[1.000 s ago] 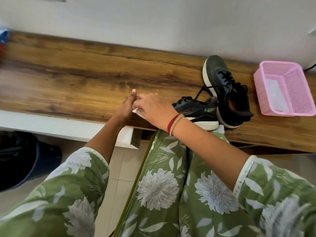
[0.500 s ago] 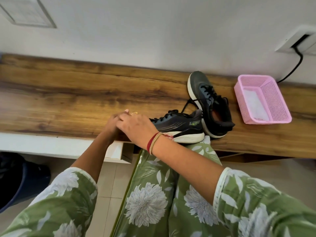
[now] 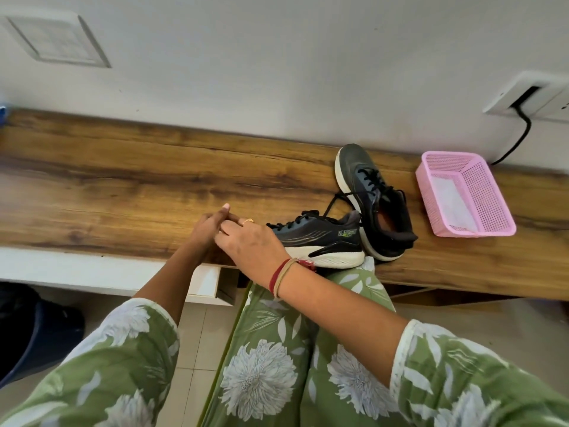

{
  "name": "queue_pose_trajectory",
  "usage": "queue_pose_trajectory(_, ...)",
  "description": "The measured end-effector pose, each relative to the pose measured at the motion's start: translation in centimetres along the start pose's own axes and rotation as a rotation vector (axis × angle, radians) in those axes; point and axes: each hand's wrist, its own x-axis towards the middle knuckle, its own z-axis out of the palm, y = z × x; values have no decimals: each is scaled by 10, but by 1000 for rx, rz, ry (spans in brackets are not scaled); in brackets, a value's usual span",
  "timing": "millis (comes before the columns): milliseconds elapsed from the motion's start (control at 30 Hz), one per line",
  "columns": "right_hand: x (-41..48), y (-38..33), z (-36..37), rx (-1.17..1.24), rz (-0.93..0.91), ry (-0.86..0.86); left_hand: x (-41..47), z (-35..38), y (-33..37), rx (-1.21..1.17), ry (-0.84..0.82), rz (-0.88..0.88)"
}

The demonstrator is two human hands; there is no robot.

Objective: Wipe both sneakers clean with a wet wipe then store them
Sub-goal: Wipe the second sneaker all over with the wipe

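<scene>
Black sneakers (image 3: 323, 238), L hand (image 3: 209, 226) touching R hand (image 3: 249, 241).

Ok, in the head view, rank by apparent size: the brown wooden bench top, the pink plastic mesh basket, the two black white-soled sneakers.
1. Brown wooden bench top.
2. Pink plastic mesh basket.
3. Black white-soled sneakers: rear sneaker and front sneaker look alike; the right hand hides the front toe.

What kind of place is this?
Probably a room in a home: a wooden counter along a white wall with a plug socket, a tiled floor below, and sneakers and a pink basket on the counter.
</scene>
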Motion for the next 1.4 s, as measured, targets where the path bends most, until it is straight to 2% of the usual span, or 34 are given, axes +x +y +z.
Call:
queue_pose_trajectory(133,-20,15,3,74,-64,17,0,-1,-1,62,-25,55)
queue_pose_trajectory(367,-63,47,-2,117,-182,-3,-3,-8,-4,113,-24,31)
queue_pose_trajectory(533,-22,25,-3,215,-41,120,-9,-4,-3,119,-22,76)
queue_pose_trajectory(667,3,4,8,117,-21,30,-7,1,-4,119,-11,127)
queue_pose_trajectory(800,-27,17,4,106,-51,12,-1,1,-8,83,-44,120)
queue_pose_trajectory(967,-53,36,-4,214,6,7,6,-5,-9,144,-77,100)
queue_pose_trajectory(1067,-40,34,-12,311,81,-46,-1,-6,1,227,-66,218)
queue_pose_trajectory(1167,-23,28,-15,383,124,-24,-11,-3,2,175,-95,281)
queue_pose_trajectory(1267,-9,18,-9,354,110,-22,-13,6,-3,154,-94,288)
queue_pose_trajectory(1400,-4,15,-1,253,-3,-37,-4,4,-5,111,-41,270)
